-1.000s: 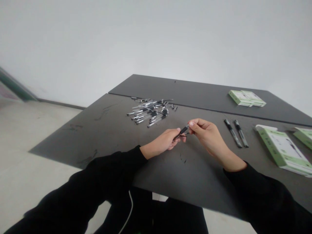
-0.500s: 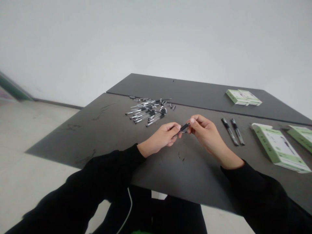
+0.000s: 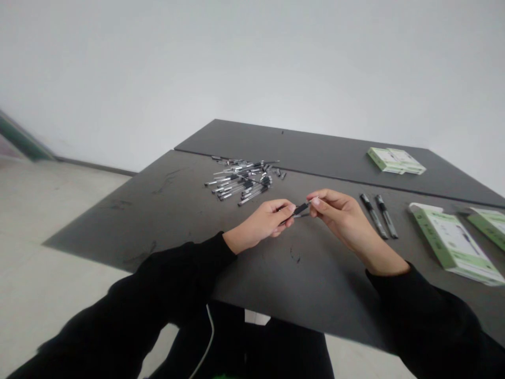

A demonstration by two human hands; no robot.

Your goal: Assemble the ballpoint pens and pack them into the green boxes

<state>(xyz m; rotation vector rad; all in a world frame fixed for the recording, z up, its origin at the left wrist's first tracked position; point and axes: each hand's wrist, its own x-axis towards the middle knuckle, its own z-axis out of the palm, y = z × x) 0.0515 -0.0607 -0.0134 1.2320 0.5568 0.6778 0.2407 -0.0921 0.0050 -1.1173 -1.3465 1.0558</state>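
My left hand (image 3: 263, 223) and my right hand (image 3: 340, 216) meet over the dark table (image 3: 177, 210), both pinched on one black pen (image 3: 300, 209) held between them. The left fingers grip its lower end, the right fingertips its upper end. A pile of several loose pens and pen parts (image 3: 241, 181) lies beyond my left hand. Two finished black pens (image 3: 379, 215) lie side by side to the right of my right hand.
An open green and white box (image 3: 453, 243) lies at the right, another green box (image 3: 489, 223) behind it at the edge. A flat stack of green boxes (image 3: 396, 160) rests on the far table. Pale floor lies to the left.
Both hands stay joined on the pen; the right hand has slid slightly outward along it. The view has shifted a little.
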